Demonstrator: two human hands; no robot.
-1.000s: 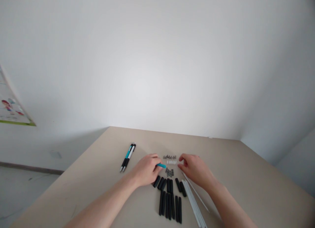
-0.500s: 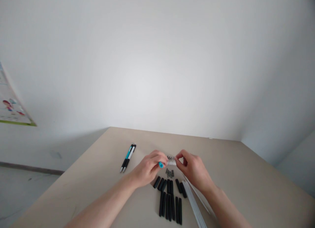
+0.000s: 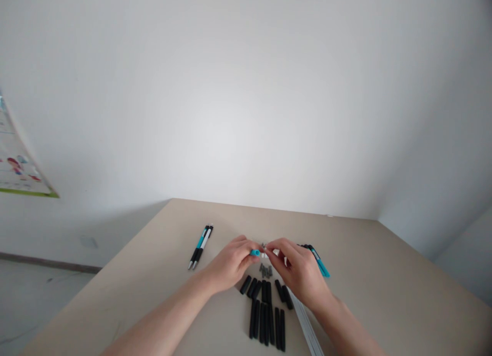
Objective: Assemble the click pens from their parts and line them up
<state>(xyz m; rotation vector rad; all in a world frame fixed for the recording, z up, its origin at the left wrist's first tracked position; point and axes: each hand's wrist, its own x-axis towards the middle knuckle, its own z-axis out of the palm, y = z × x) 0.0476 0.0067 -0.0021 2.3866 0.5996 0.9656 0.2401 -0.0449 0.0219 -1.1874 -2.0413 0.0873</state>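
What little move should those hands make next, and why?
Probably lift the right hand slightly: its fingertips crowd against those of the left hand, which grips a teal pen barrel near small grey parts. Whether the right fingertips hold anything is too small to tell.

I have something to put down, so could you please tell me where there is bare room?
Bare: the right side of the table, beyond the right hand and teal barrels; the strip along the wall; the patch between the two pens and left forearm. Crowded: between and below the hands, with springs, black tubes and white rods.
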